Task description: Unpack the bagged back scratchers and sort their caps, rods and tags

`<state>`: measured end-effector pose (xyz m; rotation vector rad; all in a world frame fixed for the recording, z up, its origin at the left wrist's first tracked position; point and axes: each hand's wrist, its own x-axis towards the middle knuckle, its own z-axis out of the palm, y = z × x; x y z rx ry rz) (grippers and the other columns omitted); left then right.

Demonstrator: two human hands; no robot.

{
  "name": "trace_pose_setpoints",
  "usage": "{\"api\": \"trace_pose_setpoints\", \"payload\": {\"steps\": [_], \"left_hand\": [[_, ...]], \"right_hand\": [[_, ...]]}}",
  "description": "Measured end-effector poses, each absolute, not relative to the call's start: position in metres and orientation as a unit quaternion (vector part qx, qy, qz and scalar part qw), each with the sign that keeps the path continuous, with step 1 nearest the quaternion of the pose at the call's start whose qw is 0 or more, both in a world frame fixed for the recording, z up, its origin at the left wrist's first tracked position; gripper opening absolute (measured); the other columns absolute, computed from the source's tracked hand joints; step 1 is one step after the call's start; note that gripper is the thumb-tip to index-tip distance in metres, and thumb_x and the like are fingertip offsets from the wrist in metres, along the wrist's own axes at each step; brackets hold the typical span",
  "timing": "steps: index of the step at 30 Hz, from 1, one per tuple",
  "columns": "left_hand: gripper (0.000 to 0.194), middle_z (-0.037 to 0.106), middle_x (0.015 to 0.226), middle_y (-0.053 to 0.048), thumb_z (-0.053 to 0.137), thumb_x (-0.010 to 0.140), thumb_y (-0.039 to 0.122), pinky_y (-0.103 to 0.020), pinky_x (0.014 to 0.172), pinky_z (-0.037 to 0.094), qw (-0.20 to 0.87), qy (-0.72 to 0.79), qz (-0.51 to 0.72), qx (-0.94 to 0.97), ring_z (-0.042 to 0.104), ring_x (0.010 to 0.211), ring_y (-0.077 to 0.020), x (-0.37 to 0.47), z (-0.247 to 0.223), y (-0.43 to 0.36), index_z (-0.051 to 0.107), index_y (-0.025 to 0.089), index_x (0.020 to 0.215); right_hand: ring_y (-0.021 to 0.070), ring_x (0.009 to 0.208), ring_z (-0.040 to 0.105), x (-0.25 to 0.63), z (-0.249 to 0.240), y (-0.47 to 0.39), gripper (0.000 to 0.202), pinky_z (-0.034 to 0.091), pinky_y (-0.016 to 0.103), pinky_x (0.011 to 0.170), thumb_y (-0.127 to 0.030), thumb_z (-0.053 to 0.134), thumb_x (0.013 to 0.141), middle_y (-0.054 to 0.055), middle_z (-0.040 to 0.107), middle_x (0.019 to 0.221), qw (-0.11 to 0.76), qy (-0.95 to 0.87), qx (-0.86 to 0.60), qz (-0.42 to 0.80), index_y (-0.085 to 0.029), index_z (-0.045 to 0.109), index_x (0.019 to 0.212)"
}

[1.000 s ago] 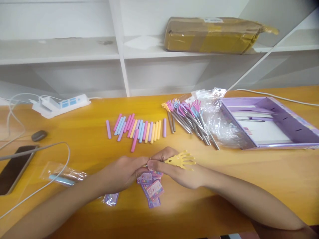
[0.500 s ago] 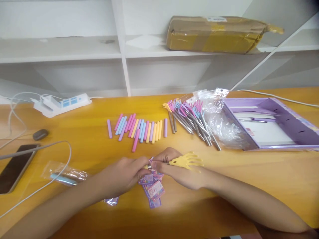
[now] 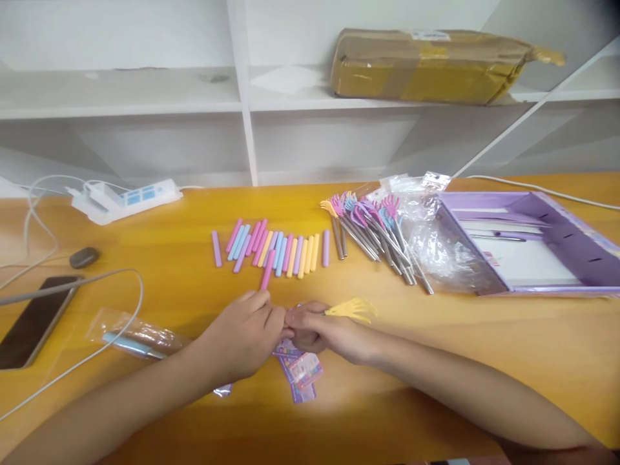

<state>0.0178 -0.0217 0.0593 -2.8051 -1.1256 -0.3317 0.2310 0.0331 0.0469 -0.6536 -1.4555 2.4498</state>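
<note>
Just above the table's middle, my right hand [image 3: 324,330] is closed round the rod of a back scratcher with a yellow hand-shaped head [image 3: 351,309], which sticks out to the right past the wrist. My left hand [image 3: 256,329] is closed at the other end, pressed against my right fingers; the handle end is hidden inside the grip. Beneath the hands lie purple printed cards [image 3: 303,374]. Beyond my left hand are rows of pink, blue, purple and yellow handle sleeves [image 3: 289,255]; one pink sleeve [image 3: 267,270] lies nearest the knuckles.
Metal-rod back scratchers [image 3: 375,226] are piled at right, beside clear plastic bags [image 3: 436,245] and a purple open box [image 3: 513,289]. At left are a bagged blue-handled item [image 3: 128,343], a phone [image 3: 33,316], cables and a power strip [image 3: 128,201]. A taped carton [image 3: 431,68] rests on the shelf.
My left hand has closed further over the handle end, covering the yellow handle and metal that showed before. The yellow head has turned and sits slightly further left.
</note>
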Motion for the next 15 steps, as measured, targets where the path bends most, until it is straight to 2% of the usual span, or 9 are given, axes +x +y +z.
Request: {"api": "trace_pose_setpoints", "payload": {"steps": [4,10,15], "left_hand": [[0.030,0.054,0.068,-0.004,0.048,0.108,0.017,-0.039,0.062,0.031,0.009,-0.355,-0.091,-0.931,0.045,0.066,-0.0226,0.019,0.061,-0.031,0.057,0.018,0.080],[0.034,0.064,0.075,-0.004,0.040,0.113,0.022,-0.038,0.061,0.033,-0.101,-0.316,-0.127,-0.935,0.055,0.065,-0.0221,0.026,0.070,-0.051,0.061,0.017,0.087],[0.035,0.066,0.074,-0.004,0.046,0.114,0.031,-0.035,0.058,0.033,-0.185,-0.333,-0.079,-0.921,0.058,0.062,-0.0211,0.027,0.085,-0.065,0.059,0.019,0.083]], "right_hand": [[0.0058,0.053,0.012,0.231,0.049,0.023,0.061,0.010,0.029,0.053,-0.063,0.066,0.097,-0.011,0.017,0.060,0.111,-0.450,-0.199,0.864,-0.022,0.034,0.065],[0.0080,0.055,0.023,0.253,0.063,-0.010,0.060,0.018,0.028,0.053,-0.072,0.062,0.097,-0.008,0.029,0.060,0.096,-0.494,-0.238,0.831,-0.020,0.046,0.072],[0.0092,0.056,0.024,0.267,0.077,-0.025,0.066,0.021,0.029,0.054,-0.078,0.052,0.100,-0.007,0.030,0.060,0.065,-0.558,-0.243,0.790,-0.022,0.039,0.068]]}}
